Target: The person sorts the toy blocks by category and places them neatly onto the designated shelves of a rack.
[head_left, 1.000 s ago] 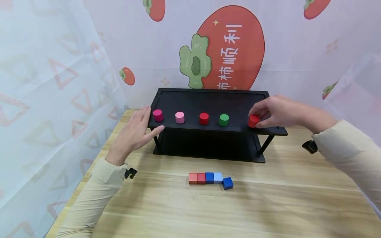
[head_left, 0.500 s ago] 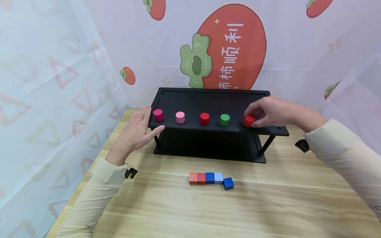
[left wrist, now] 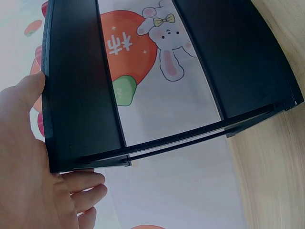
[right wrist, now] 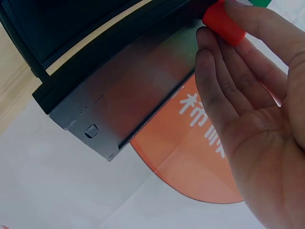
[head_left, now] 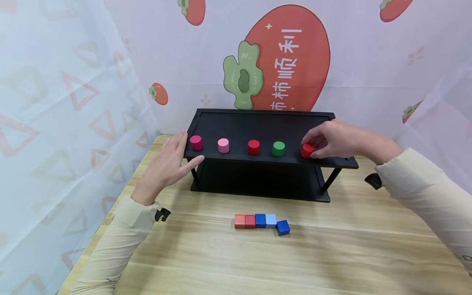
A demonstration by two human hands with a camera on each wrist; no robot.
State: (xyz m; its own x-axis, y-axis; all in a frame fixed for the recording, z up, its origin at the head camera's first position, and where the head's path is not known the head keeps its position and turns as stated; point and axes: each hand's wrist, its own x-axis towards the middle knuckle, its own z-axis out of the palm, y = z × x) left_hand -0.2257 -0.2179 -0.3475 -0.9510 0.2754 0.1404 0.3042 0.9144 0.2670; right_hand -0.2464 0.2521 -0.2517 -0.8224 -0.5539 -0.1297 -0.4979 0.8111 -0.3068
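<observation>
At the right end of the black shelf (head_left: 258,127), the person's right hand (head_left: 333,138) is pinching a red block (head_left: 307,150) between its thumb and fingers, as the right wrist view is also showing. The round block is being held at the near edge of the upper board; the fingers are covering part of it, so it is hard to tell whether its base is touching down. At the left end, the left hand (head_left: 164,164) is resting against the shelf, its fingers lying straight along the side and its thumb spreading away along the near edge.

Left of the pinched block, four more round blocks are standing upright in a spaced row: from right to left, a green block (head_left: 278,149), a second red block (head_left: 253,147), a light pink block (head_left: 223,146) and a dark pink block (head_left: 196,143), the last standing just beside the left fingertips. Black legs are holding the upper board above a lower one.

Nearer, on the wooden table (head_left: 206,262), an orange cube (head_left: 239,221), a dark red cube (head_left: 250,221), a blue cube (head_left: 260,221) and a light blue cube (head_left: 271,221) are forming a touching row; a second blue cube (head_left: 282,227) is sitting turned just beside its right end. Cream sleeves (head_left: 121,241) are covering both arms. On the far side, a pale cloth (head_left: 354,49) is hanging, bearing a big orange fruit print (head_left: 307,61).
</observation>
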